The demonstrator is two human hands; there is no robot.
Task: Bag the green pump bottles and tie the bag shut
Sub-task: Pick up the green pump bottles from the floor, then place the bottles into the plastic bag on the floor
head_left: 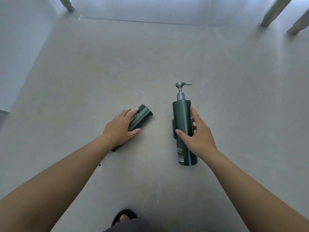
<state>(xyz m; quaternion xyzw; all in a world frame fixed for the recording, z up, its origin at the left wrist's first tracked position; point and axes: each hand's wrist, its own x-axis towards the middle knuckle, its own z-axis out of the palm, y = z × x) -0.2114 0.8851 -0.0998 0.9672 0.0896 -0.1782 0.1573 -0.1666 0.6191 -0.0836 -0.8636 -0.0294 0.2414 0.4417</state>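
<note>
Far left, 11 o'clock: one grey furniture leg (68, 5), irrelevant to the job. Left hand (119, 126) sits over the short green bottle (143, 114), fingers wrapped across the top and thumb along the near side – a whole-body grip, probably because it lies flat on the tiled floor (150, 56) and would roll. Its base points to 1 o'clock; the other end is hidden under the wrist, so I can't confirm a pump. At 6 o'clock, a foot in a black sandal (124, 215). Right of centre, the tall green pump bottle (181, 114) lies flat too, with its grey pump head (181, 85) at 12 o'clock. Right hand (197, 134) spans the body, thumb on the label face and fingers round the 3 o'clock edge, gripping mid-body near the balance point rather than by the pump. The bottles are well apart, one per hand, which reads as a simultaneous pickup. More furniture legs (274, 12) at 1 o'clock. No bag in view – bagging and tying not yet started; I'd guess finding the bag is the next blocker.
</note>
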